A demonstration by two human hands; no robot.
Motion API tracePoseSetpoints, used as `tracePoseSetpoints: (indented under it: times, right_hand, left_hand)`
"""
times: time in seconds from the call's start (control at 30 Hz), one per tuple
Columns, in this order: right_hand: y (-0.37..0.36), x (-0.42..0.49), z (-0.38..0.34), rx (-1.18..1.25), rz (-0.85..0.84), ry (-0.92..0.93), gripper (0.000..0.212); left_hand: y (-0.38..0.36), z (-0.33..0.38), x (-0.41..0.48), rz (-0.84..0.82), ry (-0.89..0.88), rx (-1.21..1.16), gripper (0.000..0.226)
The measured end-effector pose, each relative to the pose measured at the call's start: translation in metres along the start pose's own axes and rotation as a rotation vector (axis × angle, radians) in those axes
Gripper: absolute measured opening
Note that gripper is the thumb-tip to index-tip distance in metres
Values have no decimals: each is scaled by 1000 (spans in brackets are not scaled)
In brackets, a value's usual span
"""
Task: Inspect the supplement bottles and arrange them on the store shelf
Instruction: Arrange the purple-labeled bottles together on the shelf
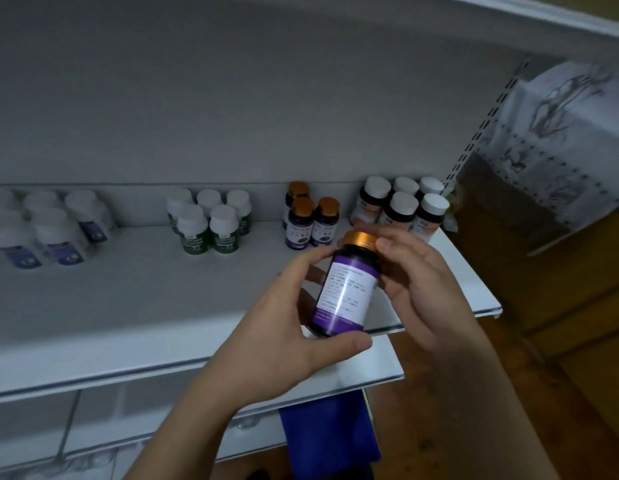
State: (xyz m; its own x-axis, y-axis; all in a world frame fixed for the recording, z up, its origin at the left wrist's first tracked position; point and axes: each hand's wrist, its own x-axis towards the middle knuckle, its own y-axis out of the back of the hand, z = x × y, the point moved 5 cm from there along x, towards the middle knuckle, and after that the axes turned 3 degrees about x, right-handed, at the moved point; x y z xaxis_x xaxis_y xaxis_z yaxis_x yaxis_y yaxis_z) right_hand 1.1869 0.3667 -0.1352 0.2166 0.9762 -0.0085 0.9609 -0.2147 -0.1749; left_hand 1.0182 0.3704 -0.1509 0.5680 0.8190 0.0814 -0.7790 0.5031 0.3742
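- Four groups of bottles already stand along the back of the white shelf point(145, 306): blue-labelled white bottles point(55, 233) at the left, green-labelled bottles point(211, 220), three gold-capped purple-labelled bottles point(309, 220), and white-capped dark bottles point(401, 204) at the right.
- A fourth gold-capped supplement bottle point(346, 289) is off the shelf, held in the air over its front edge, just in front of the matching three.
- The left hand point(283, 327) grips its lower half, with the thumb curled under the base and the fingers behind.
- The right hand point(415, 271) pinches the top, with fingertips closed on the cap and shoulder.
- The bottle's long axis runs from the base, nearest the person, up and away to the cap, which tips slightly right towards the shelf back. The white text panel faces the camera.
- By my reading, this is the inspection step. Placing this bottle with its purple group is not yet done. I cannot tell whether more bottles wait out of view.
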Motion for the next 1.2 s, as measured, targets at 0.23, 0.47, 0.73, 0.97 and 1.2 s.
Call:
tracePoseSetpoints:
  times: [0.23, 0.47, 0.73, 0.97, 1.2]
  right_hand:
    - [-35, -7, 13, 27, -201, -85, 41]
    - [-45, -5, 11, -29, -411, -55, 69]
    - [-53, 9, 23, -122, -440, -37, 76]
    - [-49, 18, 39, -174, -353, -88, 73]
    - [-37, 17, 43, -218, -288, -117, 65]
  left_hand:
    - [19, 1, -14, 337, -119, 99, 87]
    - [30, -2, -18, 400, -156, 125, 85]
    - [39, -17, -23, 387, -65, 132, 93]
    - [34, -37, -8, 305, -12, 93, 101]
    - [21, -44, 2, 274, 13, 69, 99]
